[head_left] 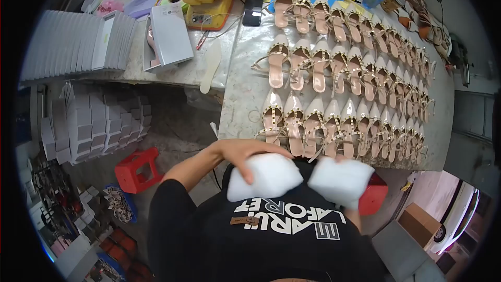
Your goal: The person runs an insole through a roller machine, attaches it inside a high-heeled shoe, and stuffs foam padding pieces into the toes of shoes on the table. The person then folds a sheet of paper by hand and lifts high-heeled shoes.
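Observation:
My left hand point(248, 155) is wrapped round a white padded bundle point(271, 175), with the thumb across its near side, in front of my black shirt. A second white bundle point(340, 181) is held at the right by my right hand point(342, 159); only some fingertips show at its top edge, and the rest is hidden behind the bundle. Both bundles are at the table's near edge, apart from each other. Just beyond them, rows of beige studded strappy shoes point(313, 120) stand on the grey table point(242, 73).
White boxes point(78, 42) line the left table, near an open shoe box point(171, 36), a yellow machine point(206, 0) and a phone point(252, 10). More boxes point(99, 120) are stacked below. Red stools point(138, 169) stand on the floor; a cardboard box point(417, 224) is lower right.

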Demonstrator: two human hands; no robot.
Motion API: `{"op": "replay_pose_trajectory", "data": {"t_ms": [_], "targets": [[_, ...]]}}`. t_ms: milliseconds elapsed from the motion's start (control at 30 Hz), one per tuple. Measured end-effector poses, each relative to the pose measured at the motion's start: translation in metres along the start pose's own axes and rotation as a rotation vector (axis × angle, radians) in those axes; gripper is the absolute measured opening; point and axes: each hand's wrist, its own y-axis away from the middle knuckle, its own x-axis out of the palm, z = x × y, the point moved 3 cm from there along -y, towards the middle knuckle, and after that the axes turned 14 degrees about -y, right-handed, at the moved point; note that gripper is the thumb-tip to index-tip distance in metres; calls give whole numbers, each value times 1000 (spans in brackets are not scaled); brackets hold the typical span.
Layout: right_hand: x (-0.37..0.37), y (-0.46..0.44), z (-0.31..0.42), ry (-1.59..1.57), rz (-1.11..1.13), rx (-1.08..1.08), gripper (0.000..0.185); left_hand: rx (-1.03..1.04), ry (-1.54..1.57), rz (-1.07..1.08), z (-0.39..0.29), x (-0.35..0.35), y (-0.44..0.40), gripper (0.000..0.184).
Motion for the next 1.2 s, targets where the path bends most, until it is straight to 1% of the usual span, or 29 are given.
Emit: {"op": "replay_pose_trajectory", "data": {"t_ms": [33,67,100,133,167,233,267,333,433,500,533,567,600,633,667,700,733,767,800,833,867,900,933,967,1000,1033,1100,1133,1200], "targets": [[-16,8,-2,-230,-51,-211,94,-48,-81,-160,-2,-9,20,117],[-36,36,-6,-458,-97,-426,97,-150,-64,-533,-2,-25,45,112],[-57,73,-16,-687,-140,-642,99,-214,270,-925,-13,-42,55,103],[-75,107,-26,-919,-182,-856,101,-446,43,-1188,-17,-67,66,96],[-97,127,-35,-1152,-215,-1070,104,-818,-812,-1401,17,-88,81,98],[14,67,6,-265,-780,-1034,91,-1147,-1345,-1213,76,-99,54,106],[2,84,13,-115,-491,-836,97,-1115,-1357,-1209,101,-100,39,106],[16,85,17,7,-562,-828,102,-1138,-1341,-1032,133,-89,12,116],[40,90,26,181,-635,-766,107,-1083,-1281,-1018,138,-88,19,117],[46,99,31,278,-687,-768,109,-1107,-1150,-1060,108,-89,22,111],[55,99,40,255,-701,-713,105,-718,-1199,-1243,95,-88,27,101],[57,100,57,257,-709,-734,105,-532,-993,-1281,51,-81,13,90],[58,94,71,502,-615,-434,99,-519,-997,-1268,20,-75,-4,90],[59,91,84,728,-504,-119,93,-273,-651,-1073,-3,-65,-27,97],[70,68,99,972,-343,-115,83,-45,-314,-859,-24,-51,-53,109],[86,34,107,1212,-171,-113,74,37,-121,-612,-38,-35,-86,110],[96,7,107,1191,-147,167,65,-105,-105,-420,-56,-12,-120,115],[100,-2,103,1155,-116,447,59,-152,-192,-145,-44,11,-142,121],[91,8,95,1252,-62,402,56,-103,-295,220,-28,32,-158,126],[84,21,87,1352,-3,360,55,-148,-313,315,-41,57,-175,128],[79,44,96,1359,-87,216,48,-184,-262,288,-38,62,-182,130],[68,61,101,1365,-68,224,48,-214,-201,251,-32,68,-192,131],[57,77,107,1200,-7,55,46,-219,-193,225,-24,76,-205,131],[44,91,113,1022,53,-113,44,-268,-12,189,-15,83,-218,127],[32,96,116,1003,116,-148,35,-309,167,144,-12,88,-233,123],[15,104,122,997,150,-139,35,-318,166,111,-13,94,-253,123],[-11,112,129,949,282,-73,31,-544,9,342,-11,112,-290,112],[-19,120,132,839,239,57,32,-677,80,397,-6,117,-301,101],[-14,154,147,928,303,148,35,-524,107,366,-17,124,-326,110]]}}
